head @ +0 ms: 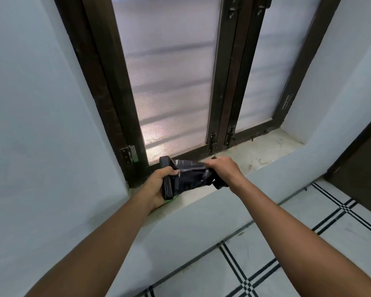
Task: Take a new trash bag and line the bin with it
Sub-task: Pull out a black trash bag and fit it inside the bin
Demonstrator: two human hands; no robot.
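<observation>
Bag roll (167, 181), black plastic, held up just above the window sill (255, 155) at its left end. Long axis running roughly up and down, tilted a bit, top end leaning toward the window (169, 82). Loose sheet (193, 172) pulled off sideways to the right, stretched more or less level between both hands.

Left hand (156, 185) wrapped around the roll, fingers (169, 171) curled over its left side, thumb on the front. Right hand (221, 168) fisted tight on the far end of the sheet, a dark bunch of plastic hanging out under the wrist.

Pretty boxed in on the left: wall (41, 125) and dark window frame right beside the roll, hinge (130, 154) close by. Window pane right behind. Sill edge just below the roll, with a green bit (169, 201) peeking out under the left hand, can't tell what. Way more room to the right along the sill and down toward the tiled floor (287, 254). Dark door (364, 168) off at the right edge.
</observation>
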